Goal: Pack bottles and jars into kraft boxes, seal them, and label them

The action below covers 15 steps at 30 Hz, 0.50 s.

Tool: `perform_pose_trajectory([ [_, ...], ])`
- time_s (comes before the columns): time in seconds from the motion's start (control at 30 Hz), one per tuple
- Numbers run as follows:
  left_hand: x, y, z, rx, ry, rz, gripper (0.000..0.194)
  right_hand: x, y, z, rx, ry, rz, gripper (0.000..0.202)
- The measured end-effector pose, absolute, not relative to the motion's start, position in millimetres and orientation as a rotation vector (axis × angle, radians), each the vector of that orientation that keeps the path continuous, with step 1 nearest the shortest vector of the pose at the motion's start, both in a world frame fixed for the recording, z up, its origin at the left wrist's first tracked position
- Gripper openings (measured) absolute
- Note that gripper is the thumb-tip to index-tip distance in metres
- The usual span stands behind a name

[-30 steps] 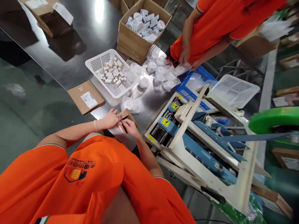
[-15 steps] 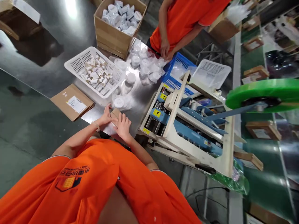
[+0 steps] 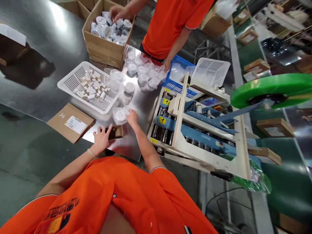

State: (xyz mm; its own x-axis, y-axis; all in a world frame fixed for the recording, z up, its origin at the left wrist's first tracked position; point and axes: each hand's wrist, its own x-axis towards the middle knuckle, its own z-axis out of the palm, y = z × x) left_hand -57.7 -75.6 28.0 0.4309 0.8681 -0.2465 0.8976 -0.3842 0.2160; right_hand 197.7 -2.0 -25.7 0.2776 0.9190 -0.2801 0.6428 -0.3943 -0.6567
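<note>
A small cardboard box [image 3: 119,131] lies open at the table's near edge, its dark inside showing. My left hand [image 3: 101,139] holds it by the left side, thumb and fingertips at its rim. Just beyond the box is a white-lidded jar in clear plastic wrap [image 3: 120,115]. My right hand [image 3: 132,118] grips the right side of this wrap, fingers closed. More wrapped jars [image 3: 142,78] stand farther back. To the left is a white perforated basket [image 3: 65,84] with many small white-and-gold cylinders [image 3: 94,87].
Flattened cardboard [image 3: 70,123] overhangs the table edge at left. A large carton [image 3: 104,50] of white-lidded jars stands at the back, with a co-worker's hand [image 3: 118,13] over it. The roller taping machine [image 3: 195,130] borders the table at right, beside a blue crate [image 3: 176,85].
My right hand has left the small box and moved away to the wrapped jar. The box now shows its open inside. One of the co-worker's hands has moved over the large carton.
</note>
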Motion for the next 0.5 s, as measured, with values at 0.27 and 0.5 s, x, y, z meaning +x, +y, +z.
perform_pose_trajectory([
  [0.27,-65.7,-63.0,4.2,2.474,1.331,0.058,0.089,165.2,48.8,-11.1,-2.350,-1.523,1.044,0.067],
  [0.5,-49.7,-28.8,-20.1,2.315,1.002,0.363,0.101,185.0,-46.1,26.1,-2.057,-1.626,0.393,0.040],
])
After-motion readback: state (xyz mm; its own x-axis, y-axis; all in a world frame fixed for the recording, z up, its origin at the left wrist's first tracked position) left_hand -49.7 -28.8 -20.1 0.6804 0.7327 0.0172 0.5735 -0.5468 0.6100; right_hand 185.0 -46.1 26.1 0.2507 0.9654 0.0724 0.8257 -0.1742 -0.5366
